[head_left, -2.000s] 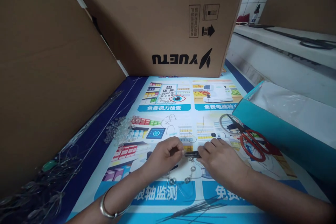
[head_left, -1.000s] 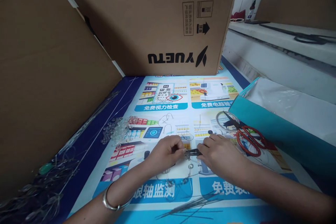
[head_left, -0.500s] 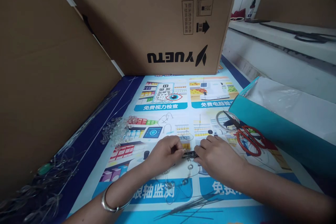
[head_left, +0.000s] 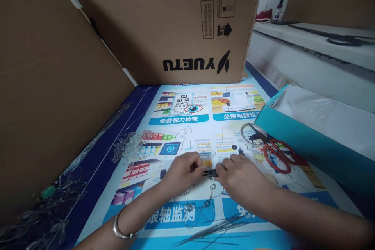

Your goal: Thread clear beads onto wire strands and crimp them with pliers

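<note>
Your right hand [head_left: 240, 177] is wrapped round the pliers [head_left: 210, 172], their nose at your left hand's [head_left: 184, 170] fingertips, which pinch the strand [head_left: 206, 203]. It sits just below, several beads [head_left: 213, 187] already on. Still unstrung: the loose pile [head_left: 129, 147]; wires [head_left: 215, 229] lie in front. Whether its end's fastened, can't tell.

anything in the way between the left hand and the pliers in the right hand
Nothing visible: the left hand pinches the beaded wire close by the tips of the pliers, held in the right hand. The scissors lie off to the right.
</note>
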### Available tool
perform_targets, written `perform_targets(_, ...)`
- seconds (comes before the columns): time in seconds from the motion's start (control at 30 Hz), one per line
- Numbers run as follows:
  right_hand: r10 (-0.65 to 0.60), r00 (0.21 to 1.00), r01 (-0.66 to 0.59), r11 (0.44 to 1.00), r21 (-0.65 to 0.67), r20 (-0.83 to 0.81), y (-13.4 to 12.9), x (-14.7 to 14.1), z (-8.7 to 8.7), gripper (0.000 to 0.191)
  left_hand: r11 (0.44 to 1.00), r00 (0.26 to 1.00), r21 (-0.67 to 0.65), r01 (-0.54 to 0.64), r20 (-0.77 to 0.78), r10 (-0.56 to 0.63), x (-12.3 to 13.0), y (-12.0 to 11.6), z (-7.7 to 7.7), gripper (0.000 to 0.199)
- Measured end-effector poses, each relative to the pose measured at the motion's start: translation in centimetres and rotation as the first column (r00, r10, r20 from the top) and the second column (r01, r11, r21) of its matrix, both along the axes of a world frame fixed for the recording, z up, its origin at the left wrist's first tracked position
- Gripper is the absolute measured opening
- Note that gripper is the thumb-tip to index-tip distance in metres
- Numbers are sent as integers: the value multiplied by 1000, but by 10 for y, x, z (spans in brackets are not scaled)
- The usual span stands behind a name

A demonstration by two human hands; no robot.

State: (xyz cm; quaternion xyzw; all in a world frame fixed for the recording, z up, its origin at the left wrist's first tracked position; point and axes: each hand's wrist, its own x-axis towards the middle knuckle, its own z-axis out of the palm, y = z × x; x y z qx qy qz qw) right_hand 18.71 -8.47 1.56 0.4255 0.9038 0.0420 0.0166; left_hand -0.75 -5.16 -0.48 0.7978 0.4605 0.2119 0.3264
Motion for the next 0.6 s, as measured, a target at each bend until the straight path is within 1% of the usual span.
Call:
perform_targets(0.17, 9, 1000, -9, 1000, -2, 14, -1, -1, -1, 5, 1000, 1000, -12, -22, -1, 22, 0, 0, -1, 12)
perform_targets(0.33, 27, 999, -26, 999, -18, 35, -3, -1, 0, 11, 998, 999, -35, -43, 3, 43, -1, 0, -4, 11)
perform_targets(0.6, 49, 997, -49, 999, 3, 66, -6, -2, 1, 9, 996, 997, -55, -67, 30, 68, -1, -1, -3, 10)
